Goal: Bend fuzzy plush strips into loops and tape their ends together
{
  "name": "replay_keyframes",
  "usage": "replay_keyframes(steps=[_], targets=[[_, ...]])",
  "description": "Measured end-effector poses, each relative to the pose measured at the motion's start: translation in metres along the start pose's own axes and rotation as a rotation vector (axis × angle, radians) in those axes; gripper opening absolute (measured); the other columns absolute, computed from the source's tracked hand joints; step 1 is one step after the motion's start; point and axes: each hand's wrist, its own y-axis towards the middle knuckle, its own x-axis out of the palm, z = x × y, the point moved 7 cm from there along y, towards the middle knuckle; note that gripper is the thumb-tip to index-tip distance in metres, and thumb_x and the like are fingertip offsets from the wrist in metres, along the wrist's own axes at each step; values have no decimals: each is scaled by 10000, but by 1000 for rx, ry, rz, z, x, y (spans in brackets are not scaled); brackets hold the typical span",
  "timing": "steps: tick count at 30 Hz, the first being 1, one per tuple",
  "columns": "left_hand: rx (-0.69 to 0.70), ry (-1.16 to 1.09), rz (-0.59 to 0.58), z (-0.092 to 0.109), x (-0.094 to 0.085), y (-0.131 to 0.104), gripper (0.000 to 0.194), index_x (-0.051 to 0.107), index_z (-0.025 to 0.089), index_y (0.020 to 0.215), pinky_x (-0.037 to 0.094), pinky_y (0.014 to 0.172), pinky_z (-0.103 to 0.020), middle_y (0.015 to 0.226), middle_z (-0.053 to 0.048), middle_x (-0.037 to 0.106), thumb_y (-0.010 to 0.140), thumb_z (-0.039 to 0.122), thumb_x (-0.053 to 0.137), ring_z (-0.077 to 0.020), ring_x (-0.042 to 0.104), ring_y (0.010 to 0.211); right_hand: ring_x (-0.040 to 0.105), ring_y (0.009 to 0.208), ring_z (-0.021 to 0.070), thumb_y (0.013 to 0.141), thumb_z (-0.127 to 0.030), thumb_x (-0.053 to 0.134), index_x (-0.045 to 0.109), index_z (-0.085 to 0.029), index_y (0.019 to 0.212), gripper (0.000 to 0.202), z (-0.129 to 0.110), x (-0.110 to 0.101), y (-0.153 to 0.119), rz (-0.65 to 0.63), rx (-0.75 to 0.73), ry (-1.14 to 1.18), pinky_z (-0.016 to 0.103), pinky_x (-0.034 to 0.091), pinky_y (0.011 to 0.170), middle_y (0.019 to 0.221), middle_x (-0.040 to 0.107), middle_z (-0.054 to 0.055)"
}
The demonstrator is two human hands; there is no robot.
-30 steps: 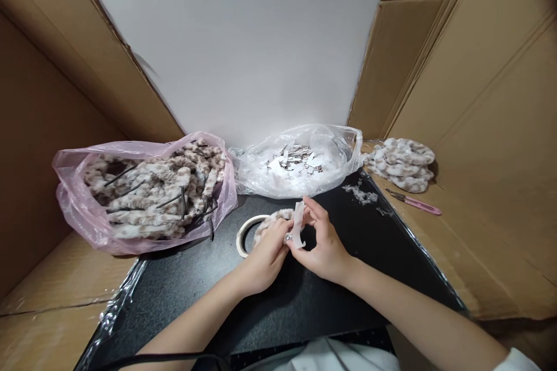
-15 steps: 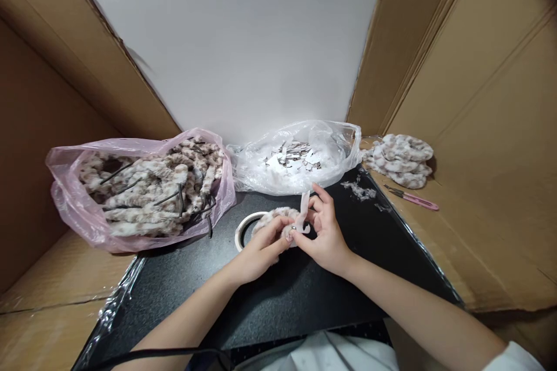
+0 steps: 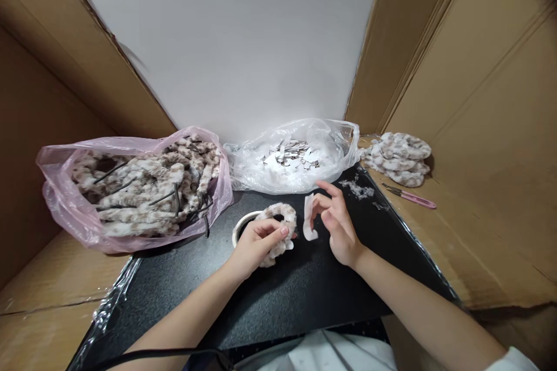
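My left hand (image 3: pixel 260 245) is closed on a fluffy white-and-brown ring (image 3: pixel 285 213), pinching its side between thumb and fingers. A small pale piece (image 3: pixel 290 246) shows at the ring's right edge. At the curled fingertips of my right hand (image 3: pixel 342 233) hangs a strip of white tape (image 3: pixel 308 217), its lower end bent over. The thumb and forefinger of that hand are apart from the strip, and a gap separates it from the ring. Partly hidden behind my left hand and the ring, a white tape roll (image 3: pixel 236 230) lies on the black table (image 3: pixel 187 284).
A pink plastic bag (image 3: pixel 65 226) at left holds furry pieces with dark cords. Behind the hands, a clear bag (image 3: pixel 256 179) contains white scraps. To the right are stacked fluffy rings (image 3: pixel 400 157), pink-handled snips (image 3: pixel 415 199) and loose fluff (image 3: pixel 359 190). Cardboard walls (image 3: pixel 487 127) flank the table.
My right hand has drawn away to the right from the ring, taking the tape strip along. More of the ring shows now, raised in my left hand.
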Motion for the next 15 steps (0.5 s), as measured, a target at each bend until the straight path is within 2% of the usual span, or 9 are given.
replay_keyframes(steps=[3,5,7,10,15], targets=[[32,-14,88,0,-5,1,312,703,138,742,460,574,-249,704,-55,686,683,441,746,-133,584,609,502,610,121,948,-309,395,304,-245,1333,401,5,9,-1,-179,92,-102,265,444,629,711,517,-31],[55,-43,143,0,-8,0,328,693,144,786,469,582,-252,707,-41,679,652,434,770,-133,592,615,492,600,107,925,-256,444,313,-231,1340,436,7,19,-3,-301,110,-188,249,433,636,697,525,-43],[66,-87,167,0,-9,0,368,661,152,855,462,570,-244,693,-20,667,632,415,788,-128,592,600,487,593,99,920,-235,449,316,-221,1349,450,8,26,-6,-371,101,-246,234,425,634,689,534,-48],[58,-147,133,1,-5,-2,399,563,179,918,436,535,-215,636,19,645,649,370,787,-109,576,544,489,584,98,920,-240,454,311,-217,1361,464,9,31,-6,-398,103,-311,215,412,606,686,547,-46],[69,-116,79,3,2,-5,364,494,172,800,327,432,-157,559,54,577,683,390,760,-52,461,426,452,536,88,914,-244,465,319,-211,1355,465,12,31,-5,-368,148,-352,196,376,556,658,535,-57]])
